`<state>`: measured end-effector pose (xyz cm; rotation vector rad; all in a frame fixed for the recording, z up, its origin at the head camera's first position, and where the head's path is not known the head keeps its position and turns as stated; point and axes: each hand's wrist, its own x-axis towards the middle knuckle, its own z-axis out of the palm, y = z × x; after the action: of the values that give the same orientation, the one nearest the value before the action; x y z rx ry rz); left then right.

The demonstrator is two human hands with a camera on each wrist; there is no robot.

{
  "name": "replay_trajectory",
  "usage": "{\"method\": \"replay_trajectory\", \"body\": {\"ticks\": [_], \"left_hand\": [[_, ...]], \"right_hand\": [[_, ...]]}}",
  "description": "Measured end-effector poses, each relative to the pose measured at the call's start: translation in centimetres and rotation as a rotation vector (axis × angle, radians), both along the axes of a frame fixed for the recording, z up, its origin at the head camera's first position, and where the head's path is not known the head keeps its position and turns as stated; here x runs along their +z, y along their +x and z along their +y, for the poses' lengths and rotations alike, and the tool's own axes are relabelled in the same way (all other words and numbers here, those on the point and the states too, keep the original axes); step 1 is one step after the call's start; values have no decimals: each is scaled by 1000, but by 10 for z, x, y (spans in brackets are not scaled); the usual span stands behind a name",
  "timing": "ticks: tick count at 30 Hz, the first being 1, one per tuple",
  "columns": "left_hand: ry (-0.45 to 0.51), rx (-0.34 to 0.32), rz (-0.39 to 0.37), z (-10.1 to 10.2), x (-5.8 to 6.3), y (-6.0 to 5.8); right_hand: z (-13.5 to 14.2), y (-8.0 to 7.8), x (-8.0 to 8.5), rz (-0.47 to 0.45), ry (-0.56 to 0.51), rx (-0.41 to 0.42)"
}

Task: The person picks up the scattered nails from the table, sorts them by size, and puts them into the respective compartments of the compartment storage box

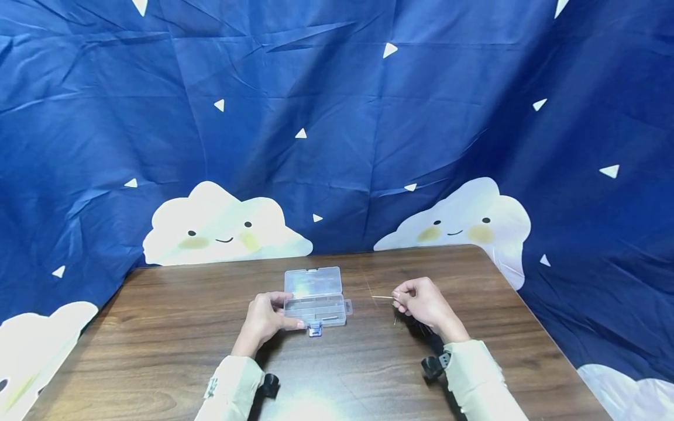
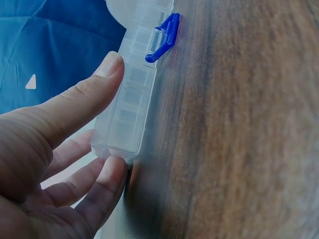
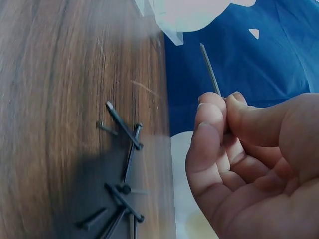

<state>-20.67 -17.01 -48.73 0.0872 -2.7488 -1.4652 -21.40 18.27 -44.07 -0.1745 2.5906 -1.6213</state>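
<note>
A clear plastic box point(image 1: 298, 304) with its lid point(image 1: 313, 283) folded back lies on the table. My left hand point(image 1: 265, 316) grips its left end, thumb on the front wall and fingers around the end and back. At least one nail point(image 1: 330, 318) shows inside, along the front. My right hand point(image 1: 427, 305) is to the right of the box and pinches a nail point(image 3: 210, 69) between thumb and fingertips, pointed end outward. On the tabletop beneath that hand lie several loose dark nails point(image 3: 123, 124), mostly hidden by the hand in the head view.
The brown wooden table point(image 1: 174, 327) backs onto a blue curtain point(image 1: 337, 146) with white clouds and triangles. A blue latch point(image 2: 167, 40) hangs open from the box's front. Each wrist wears a black camera point(image 1: 433, 367).
</note>
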Motion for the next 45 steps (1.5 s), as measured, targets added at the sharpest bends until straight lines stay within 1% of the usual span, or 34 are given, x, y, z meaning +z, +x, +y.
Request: {"method": "replay_trajectory", "body": {"ticks": [6, 17, 24, 31, 40, 45], "left_hand": [[-2, 4, 6, -1, -1, 1], [13, 2, 9, -1, -3, 1], [47, -11, -1, 0, -1, 1], [33, -26, 34, -1, -1, 2], [-1, -23, 40, -1, -1, 0], [-10, -20, 37, -1, 0, 1]], "right_hand": [[-10, 0, 0, 18, 14, 23], [-32, -2, -3, -3, 7, 39], [-45, -2, -7, -4, -8, 66], [-58, -5, -11, -14, 16, 78], [-74, -8, -11, -9, 13, 93], [-84, -9, -12, -8, 36, 111]]}}
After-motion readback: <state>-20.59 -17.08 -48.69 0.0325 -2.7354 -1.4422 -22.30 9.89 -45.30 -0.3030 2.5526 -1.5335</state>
